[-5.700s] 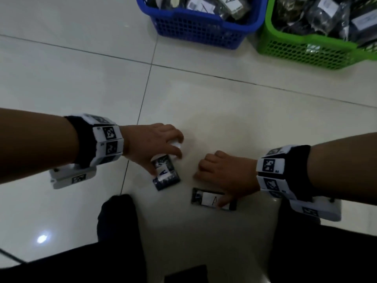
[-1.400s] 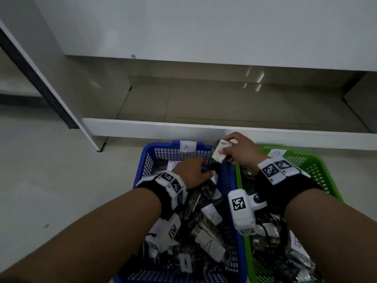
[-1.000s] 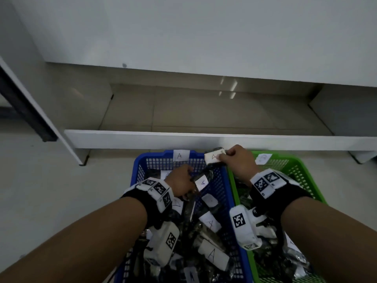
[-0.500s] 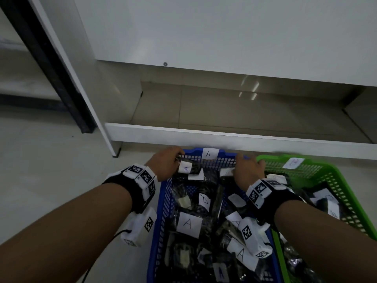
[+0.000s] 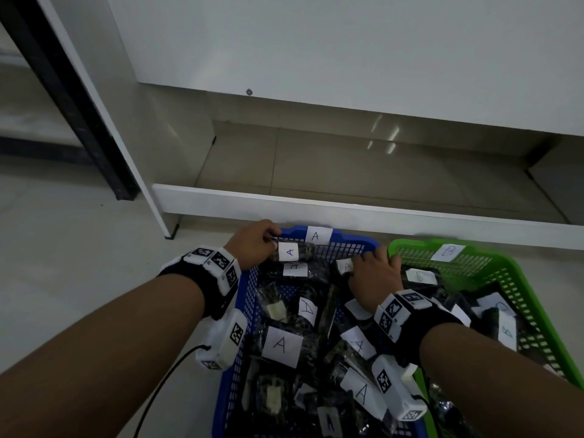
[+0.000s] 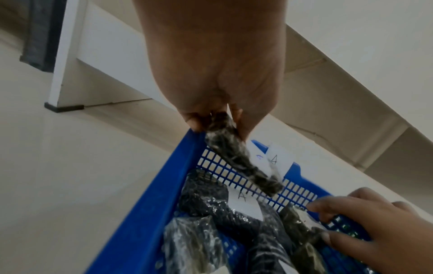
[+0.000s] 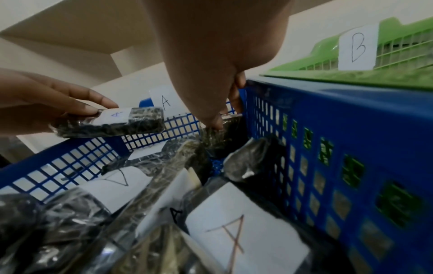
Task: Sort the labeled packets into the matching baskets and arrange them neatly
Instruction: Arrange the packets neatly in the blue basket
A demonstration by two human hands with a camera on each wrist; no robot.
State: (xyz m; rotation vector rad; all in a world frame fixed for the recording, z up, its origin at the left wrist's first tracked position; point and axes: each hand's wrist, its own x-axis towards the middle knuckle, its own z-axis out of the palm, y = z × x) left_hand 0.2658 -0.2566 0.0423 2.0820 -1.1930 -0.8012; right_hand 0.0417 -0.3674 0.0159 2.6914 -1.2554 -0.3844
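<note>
A blue basket [image 5: 344, 246] tagged A holds several dark packets with white A labels. My left hand [image 5: 271, 248] pinches one A packet [image 5: 295, 251] by its end, level with the rim at the far left corner; the left wrist view shows this packet [image 6: 241, 157] hanging from my fingers. My right hand [image 5: 363, 263] holds another A packet [image 5: 346, 266] down in the far right corner. In the right wrist view its fingertips [image 7: 214, 122] sit on that packet [image 7: 218, 139]. A green basket [image 5: 521, 279] tagged B stands to the right.
A white low shelf board [image 5: 347, 213] runs just behind both baskets, with a white upright and a dark post [image 5: 79, 105] at the left. Tiled floor [image 5: 79, 279] lies to the left of the blue basket. The green basket also holds several packets.
Both hands carried their A packets from the floor to the blue basket. In the last second the left hand moved to the far left corner and the right hand sank into the far right corner.
</note>
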